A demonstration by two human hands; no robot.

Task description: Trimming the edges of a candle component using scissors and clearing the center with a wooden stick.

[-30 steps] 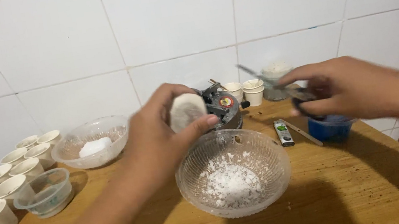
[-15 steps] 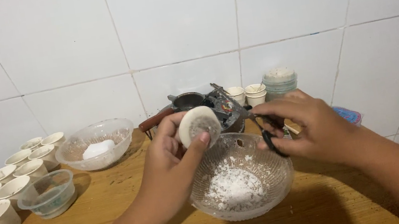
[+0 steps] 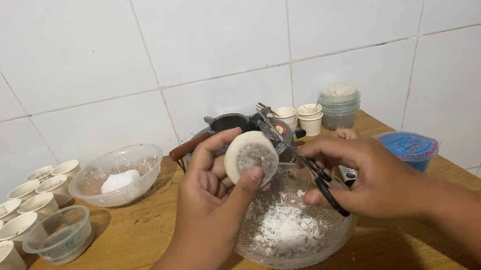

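The left hand grips a round white cake between thumb and fingers, holding it upright with its flat, grey-speckled face turned toward the camera, above the far left rim of a clear patterned glass bowl. That bowl stands near the front edge of the wooden table and holds a heap of white powder flecked with dark bits. The right hand is closed around a pair of black-handled scissors, fingers through the loops; the blades reach up and left to the right edge of the cake, and whether they touch it cannot be told. Farther left, near the tiled wall, a second clear bowl holds a white lump. Along the left edge runs a double row of small white cups, with a small clear plastic tub just beside them. Behind the hands stands a dark metal pan with a reddish handle, and right of it two more small white cups and a stack of clear lidded containers. A blue-lidded tub sits on the table to the right, just beyond the right hand.
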